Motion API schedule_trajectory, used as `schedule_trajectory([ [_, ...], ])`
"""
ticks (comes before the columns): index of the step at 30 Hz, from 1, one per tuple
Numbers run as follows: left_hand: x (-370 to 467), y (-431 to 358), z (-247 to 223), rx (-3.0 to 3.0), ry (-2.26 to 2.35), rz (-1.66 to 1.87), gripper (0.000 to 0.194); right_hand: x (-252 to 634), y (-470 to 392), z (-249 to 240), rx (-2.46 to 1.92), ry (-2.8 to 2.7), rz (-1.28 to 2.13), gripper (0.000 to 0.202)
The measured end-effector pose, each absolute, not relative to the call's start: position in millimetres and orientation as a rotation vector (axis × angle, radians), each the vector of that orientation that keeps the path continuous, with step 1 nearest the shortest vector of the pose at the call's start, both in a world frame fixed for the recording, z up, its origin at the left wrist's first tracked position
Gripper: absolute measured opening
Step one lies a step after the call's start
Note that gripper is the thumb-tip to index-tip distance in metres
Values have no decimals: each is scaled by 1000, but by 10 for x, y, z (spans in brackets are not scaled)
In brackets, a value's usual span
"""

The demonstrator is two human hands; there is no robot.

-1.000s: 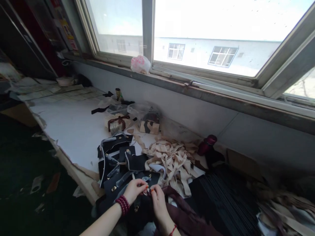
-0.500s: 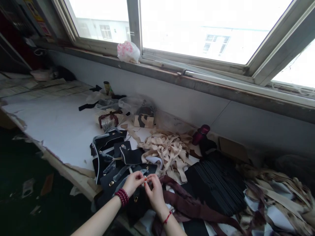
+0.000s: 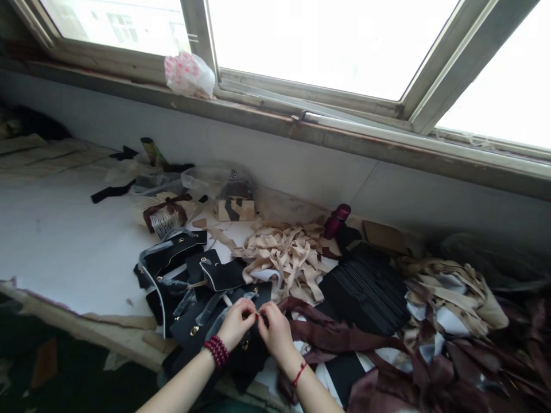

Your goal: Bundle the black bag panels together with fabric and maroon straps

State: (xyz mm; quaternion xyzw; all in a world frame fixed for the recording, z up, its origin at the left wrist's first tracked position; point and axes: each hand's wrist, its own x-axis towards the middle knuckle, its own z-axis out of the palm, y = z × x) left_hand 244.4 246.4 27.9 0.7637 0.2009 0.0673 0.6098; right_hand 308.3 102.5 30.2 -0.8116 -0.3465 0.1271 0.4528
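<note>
My left hand (image 3: 236,324), with a dark red beaded bracelet at the wrist, is closed in a pinch. My right hand (image 3: 274,331), with a thin red cord at the wrist, is pinched too, its fingertips against those of the left. Whatever lies between the fingertips is too small to make out. Both hands are over black pieces with gold clasps (image 3: 194,331) and clear film. Beyond them lies a heap of beige strips (image 3: 289,252). Dark maroon strips (image 3: 336,338) lie to the right of my right hand.
A stack of black pieces (image 3: 365,289) lies right, before a maroon bottle (image 3: 337,221). More beige strips (image 3: 456,289) are further right. At the back left are a striped bundle (image 3: 167,217) and a clear plastic bag (image 3: 210,179). A white bag (image 3: 189,74) sits on the windowsill.
The view has turned right and down, showing more maroon material at the right. My hands remain pinched together, with the fingertips slightly closer.
</note>
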Motion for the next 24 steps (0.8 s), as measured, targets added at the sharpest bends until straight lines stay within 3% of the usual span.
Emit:
schedule_trajectory([
  [7,2392,2515,355,1577,455,24,21,3098,1079,316,-2056,-783,415,12],
  [13,2371,2629,386,1497,418,-71,22,3090,1106,442,-2098,-805,252,6],
  [17,2339,2627,349,1451,397,-42,33,3037,1090,514,-2080,-1046,146,14],
  [24,2324,2589,426,1674,311,3,25,3098,1018,455,-2207,-1023,122,23],
])
